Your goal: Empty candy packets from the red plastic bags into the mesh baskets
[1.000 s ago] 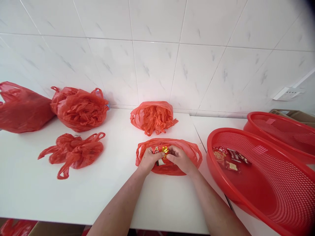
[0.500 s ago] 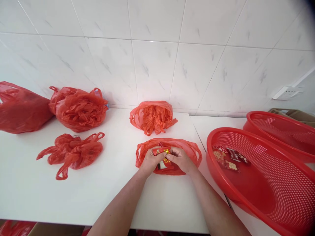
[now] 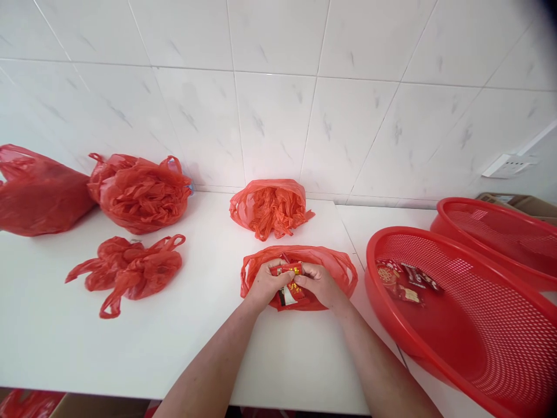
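Both hands are over an open red plastic bag (image 3: 335, 261) on the white table. My left hand (image 3: 266, 284) and my right hand (image 3: 319, 283) pinch a small red snack packet (image 3: 286, 268) with gold print between thumbs and fingers. Below the hands, inside the bag, lie more wrapped snacks, among them a red and white packet (image 3: 290, 296). My fingers partly cover the held packet and the bag's contents.
A red basket (image 3: 461, 342) at the right holds several snack packets (image 3: 409, 281); another red basket (image 3: 500, 244) stands behind it. Crumpled red bags (image 3: 278, 209) lie by the wall. At the left are a knotted red bag (image 3: 130, 270) and fuller bags (image 3: 139, 194).
The held packet has tilted slightly between my fingers, and its gold print catches the light differently. Both hands stay in nearly the same place over the bag.
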A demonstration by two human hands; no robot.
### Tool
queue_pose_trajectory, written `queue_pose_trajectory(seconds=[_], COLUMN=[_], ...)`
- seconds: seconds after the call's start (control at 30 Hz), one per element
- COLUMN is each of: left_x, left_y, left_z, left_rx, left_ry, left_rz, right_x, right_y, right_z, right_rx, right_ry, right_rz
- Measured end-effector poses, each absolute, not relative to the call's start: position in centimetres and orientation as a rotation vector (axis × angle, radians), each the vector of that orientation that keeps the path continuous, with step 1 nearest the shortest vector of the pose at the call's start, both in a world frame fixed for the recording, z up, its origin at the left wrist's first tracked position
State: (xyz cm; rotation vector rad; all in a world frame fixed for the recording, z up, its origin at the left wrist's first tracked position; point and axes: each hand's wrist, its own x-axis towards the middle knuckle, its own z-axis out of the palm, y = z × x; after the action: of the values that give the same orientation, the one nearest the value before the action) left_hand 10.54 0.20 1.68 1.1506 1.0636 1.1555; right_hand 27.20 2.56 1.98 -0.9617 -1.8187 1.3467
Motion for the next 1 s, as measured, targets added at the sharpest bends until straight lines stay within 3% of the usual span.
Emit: queue_pose_trajectory(seconds=[0.23,0.6,1.0], left_x=[10.55,10.10,9.99], left_y=[0.02,0.41,0.60], left_z=[1.86,1.69,1.44], left_rx=[1.177,1.318,1.277], left_ry=[1.044,1.034,1.074], left_rz=[1.128,1.093,1.203], right_x=[26.98,27.82,26.87], right_y=[2.33,2.90,2.31], right_z=[2.47,2.38,2.72], right_rx=[-0.920,-1.088,-0.982], right_ry=[-1.785,-1.595,-1.652], right_rz=[1.401,1.047,1.422])
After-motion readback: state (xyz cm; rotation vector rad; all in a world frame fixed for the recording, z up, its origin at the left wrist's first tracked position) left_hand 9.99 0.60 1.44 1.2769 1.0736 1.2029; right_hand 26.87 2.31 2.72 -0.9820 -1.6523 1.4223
